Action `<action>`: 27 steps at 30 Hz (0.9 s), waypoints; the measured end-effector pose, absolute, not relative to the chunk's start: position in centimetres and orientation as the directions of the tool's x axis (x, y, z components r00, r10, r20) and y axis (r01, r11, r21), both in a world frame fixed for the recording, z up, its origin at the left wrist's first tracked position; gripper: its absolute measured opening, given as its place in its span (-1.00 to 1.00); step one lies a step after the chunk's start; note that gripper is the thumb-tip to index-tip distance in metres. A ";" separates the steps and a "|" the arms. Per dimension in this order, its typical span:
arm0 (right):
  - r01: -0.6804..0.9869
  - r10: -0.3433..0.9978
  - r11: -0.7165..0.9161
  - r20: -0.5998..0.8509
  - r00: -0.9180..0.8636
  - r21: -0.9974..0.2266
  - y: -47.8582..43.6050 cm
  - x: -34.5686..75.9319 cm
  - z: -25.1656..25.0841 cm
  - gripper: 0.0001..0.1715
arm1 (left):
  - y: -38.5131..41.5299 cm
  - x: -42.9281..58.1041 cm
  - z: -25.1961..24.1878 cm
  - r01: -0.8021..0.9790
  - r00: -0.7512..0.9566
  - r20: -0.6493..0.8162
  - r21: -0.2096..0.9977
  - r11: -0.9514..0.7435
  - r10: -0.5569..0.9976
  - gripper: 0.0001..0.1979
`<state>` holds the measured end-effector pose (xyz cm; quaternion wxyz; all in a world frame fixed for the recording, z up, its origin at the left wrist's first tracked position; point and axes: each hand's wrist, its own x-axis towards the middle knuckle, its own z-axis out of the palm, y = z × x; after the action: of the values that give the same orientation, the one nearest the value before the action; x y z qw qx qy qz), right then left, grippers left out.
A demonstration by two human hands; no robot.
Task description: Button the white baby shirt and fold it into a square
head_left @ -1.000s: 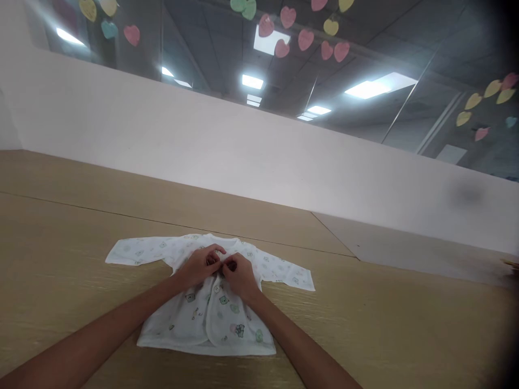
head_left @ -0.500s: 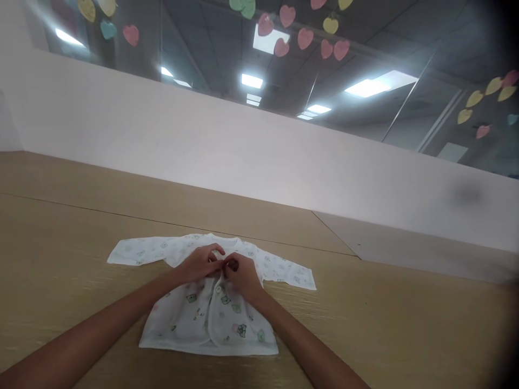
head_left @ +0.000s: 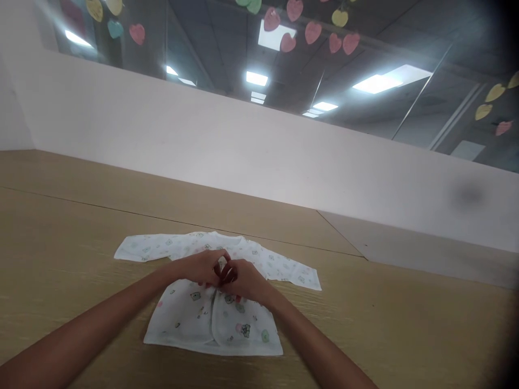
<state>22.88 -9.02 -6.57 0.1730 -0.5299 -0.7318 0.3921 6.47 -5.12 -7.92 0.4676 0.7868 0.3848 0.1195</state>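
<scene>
Two hands, the left hand (head_left: 198, 268) and the right hand (head_left: 245, 281), are curling shut and pinching the front opening of a printed white baby jacket (head_left: 213, 324), which is lying flat on a light wooden table (head_left: 60, 227), its sleeves (head_left: 150, 247) spreading sideways

Baby jacket (head_left: 211, 324) reads to me as soft white cotton, matt, faintly fuzzy, print flat in cloth. Table (head_left: 81, 227): wood-grain laminate, smooth, low sheen. Wall (head_left: 203, 135): smooth matt paint. Glass panel (head_left: 373, 113) above: glossy, reflective. Hearts (head_left: 312, 32) on it look like matt paper.
</scene>
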 end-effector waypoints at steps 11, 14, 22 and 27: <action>0.469 0.913 -0.055 -0.235 -0.333 -0.881 -9.0 23.1 -7.5 -0.78 | -5.0 6.2 -7.7 0.465 0.704 -0.190 0.852 -0.241 0.685 -0.56; 0.457 0.880 -0.048 -0.254 -0.401 -0.888 -9.1 23.3 -7.1 -0.71 | -4.8 6.2 -7.7 0.478 0.706 -0.213 0.847 -0.233 0.676 -0.57; 0.437 0.888 -0.133 -0.303 -0.346 -0.889 -8.7 23.3 -7.7 -0.73 | -4.7 6.2 -7.8 0.411 0.733 -0.208 0.894 -0.177 0.648 -0.52; 0.376 0.878 -0.235 -0.362 -0.314 -0.896 -8.6 23.1 -8.0 -0.72 | -4.7 6.2 -7.8 0.407 0.738 -0.222 0.900 -0.158 0.638 -0.52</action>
<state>23.11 -8.59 -7.99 0.2206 -0.5423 -0.5779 0.5686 6.15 -4.70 -7.81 0.5485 0.7537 0.3465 0.1051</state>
